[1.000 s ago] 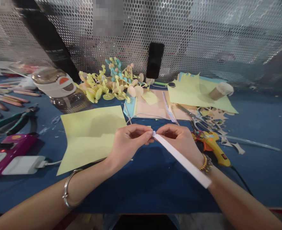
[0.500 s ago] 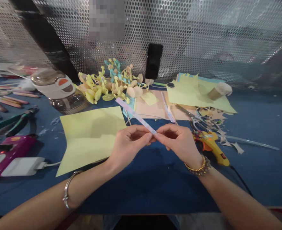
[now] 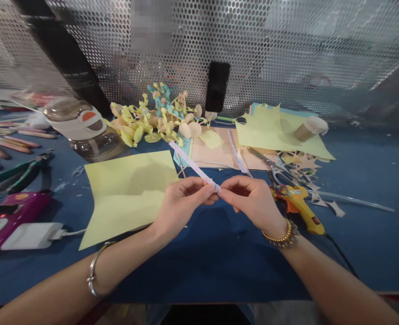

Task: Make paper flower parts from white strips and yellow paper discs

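Observation:
Both my hands meet over the middle of the blue table, each pinching the lower end of a narrow pale-lilac strip [image 3: 193,165]. My left hand [image 3: 187,198] grips it between thumb and fingers. Close beside it, my right hand [image 3: 247,196] pinches the very tip. From there the strip's free end slants up and to the left. Under and left of my left hand lies a yellow paper sheet [image 3: 128,189]. More lilac strips [image 3: 237,155] rest on peach-coloured paper [image 3: 201,155] beyond my hands.
Right of my hands lie a yellow glue gun [image 3: 303,207], scissors [image 3: 282,171] and paper scraps. Paper flowers [image 3: 155,115], a jar [image 3: 84,126] and a phone [image 3: 218,86] stand at the back. Pliers [image 3: 23,174] and a purple power strip [image 3: 26,205] are at left.
The strip's free end has shifted slightly right and down. Its lower end now bends a little at my left thumb. Both hands remain almost in place.

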`<state>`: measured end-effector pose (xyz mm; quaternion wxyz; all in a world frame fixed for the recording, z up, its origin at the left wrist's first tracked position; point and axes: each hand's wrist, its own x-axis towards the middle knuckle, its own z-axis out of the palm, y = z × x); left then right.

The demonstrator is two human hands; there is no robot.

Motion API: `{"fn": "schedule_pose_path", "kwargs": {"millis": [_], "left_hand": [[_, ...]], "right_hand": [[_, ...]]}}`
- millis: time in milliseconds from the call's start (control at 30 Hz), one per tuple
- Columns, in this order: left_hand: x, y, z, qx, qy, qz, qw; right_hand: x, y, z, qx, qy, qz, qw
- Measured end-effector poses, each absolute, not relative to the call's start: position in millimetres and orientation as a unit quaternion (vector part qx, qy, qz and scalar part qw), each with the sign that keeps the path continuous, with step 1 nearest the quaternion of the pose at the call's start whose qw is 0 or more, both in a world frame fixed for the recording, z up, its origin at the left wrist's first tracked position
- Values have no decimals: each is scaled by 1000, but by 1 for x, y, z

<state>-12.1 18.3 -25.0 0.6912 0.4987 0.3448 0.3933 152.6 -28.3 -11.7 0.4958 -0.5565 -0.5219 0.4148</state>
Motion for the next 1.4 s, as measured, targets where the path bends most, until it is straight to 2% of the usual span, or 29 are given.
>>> {"fn": "schedule_pose_path", "kwargs": {"millis": [267,333,500,633,967,1200,1400], "left_hand": [[-13,20,-24,495,336,384,703],[-15,19,-24,535,340,416,652],[-20,17,-21,698,297,510,405],[-19,18,-23,742,293,496,342],[-17,21,-23,721,334,455,402],[-17,22,-21,630,388,371,560],[-14,24,-20,562,398,336,642]], "right_hand": [[155,-26,-14,-548,-511,443,492],[155,-26,-14,-550,-506,447,492],[156,-26,-14,-555,-498,447,494],[156,-27,-13,-553,-503,447,492],[156,-26,-13,-554,-507,443,489],[157,-26,-13,-547,-518,447,482],[155,-27,-10,-554,-529,433,475]]}}
